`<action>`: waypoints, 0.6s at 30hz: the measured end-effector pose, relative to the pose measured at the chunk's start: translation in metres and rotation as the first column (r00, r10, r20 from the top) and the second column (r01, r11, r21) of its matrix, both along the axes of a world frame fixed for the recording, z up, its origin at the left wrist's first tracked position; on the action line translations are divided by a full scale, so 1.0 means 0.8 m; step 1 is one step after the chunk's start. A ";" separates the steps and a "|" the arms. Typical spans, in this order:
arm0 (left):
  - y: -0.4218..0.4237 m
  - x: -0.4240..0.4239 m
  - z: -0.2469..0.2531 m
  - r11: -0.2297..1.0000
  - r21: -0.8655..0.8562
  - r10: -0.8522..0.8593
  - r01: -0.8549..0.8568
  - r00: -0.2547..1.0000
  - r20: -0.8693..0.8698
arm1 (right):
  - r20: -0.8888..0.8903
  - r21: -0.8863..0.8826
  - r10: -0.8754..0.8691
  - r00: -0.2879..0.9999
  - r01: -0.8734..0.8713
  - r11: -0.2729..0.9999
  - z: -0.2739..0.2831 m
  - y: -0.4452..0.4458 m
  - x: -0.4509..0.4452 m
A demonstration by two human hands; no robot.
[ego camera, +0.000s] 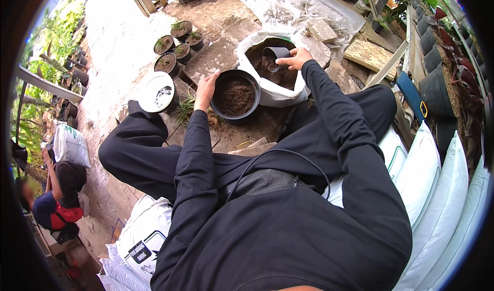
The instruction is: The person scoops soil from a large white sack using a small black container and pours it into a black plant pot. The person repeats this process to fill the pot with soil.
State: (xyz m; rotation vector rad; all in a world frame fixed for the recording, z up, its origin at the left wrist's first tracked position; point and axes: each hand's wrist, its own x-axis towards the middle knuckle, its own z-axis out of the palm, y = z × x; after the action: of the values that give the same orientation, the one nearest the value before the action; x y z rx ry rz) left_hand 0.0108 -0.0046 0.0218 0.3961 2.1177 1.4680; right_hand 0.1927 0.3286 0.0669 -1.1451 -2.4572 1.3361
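My left hand (207, 89) rests on the left rim of a round black plastic pot (236, 95), which is partly filled with brown soil. My right hand (296, 58) grips a small grey pot (278, 52) by its side. That small pot is tipped over inside an open white sack (251, 68), with soil in its mouth. Dark loose soil (283, 80) fills the sack around it. The sack stands against the right side of the black pot. A grassy plant (186, 109) lies on the ground just left of the black pot.
Small potted seedlings (166, 63) stand beyond my left hand, near a white lid (156, 92) with dark spots. Clear plastic sheeting (297, 1) lies ahead. Filled white sacks (417, 171) line my right side. A person (58, 202) sits at the far left.
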 end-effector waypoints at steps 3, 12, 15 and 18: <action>0.000 -0.002 -0.003 1.000 -0.002 -0.019 0.019 1.000 -0.024 | -0.010 -0.022 0.016 1.000 -0.016 1.000 0.009 -0.002 0.000; -0.002 -0.006 -0.012 1.000 -0.023 -0.011 0.009 0.999 -0.047 | -0.256 0.387 0.437 0.863 -0.323 0.864 0.071 -0.094 -0.010; 0.001 0.002 0.001 1.000 0.009 -0.007 0.007 0.999 -0.034 | -0.240 0.623 0.665 0.707 -0.414 0.664 0.075 -0.137 -0.007; 0.001 -0.006 -0.012 0.997 0.068 -0.035 0.034 0.999 0.006 | -0.232 0.747 0.778 0.584 -0.405 0.527 0.069 -0.167 -0.009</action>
State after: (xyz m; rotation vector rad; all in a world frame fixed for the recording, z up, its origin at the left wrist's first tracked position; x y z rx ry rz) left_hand 0.0061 -0.0035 0.0118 0.4497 2.0497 1.5223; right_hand 0.1856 0.1947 0.1221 0.3338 -2.5511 0.6158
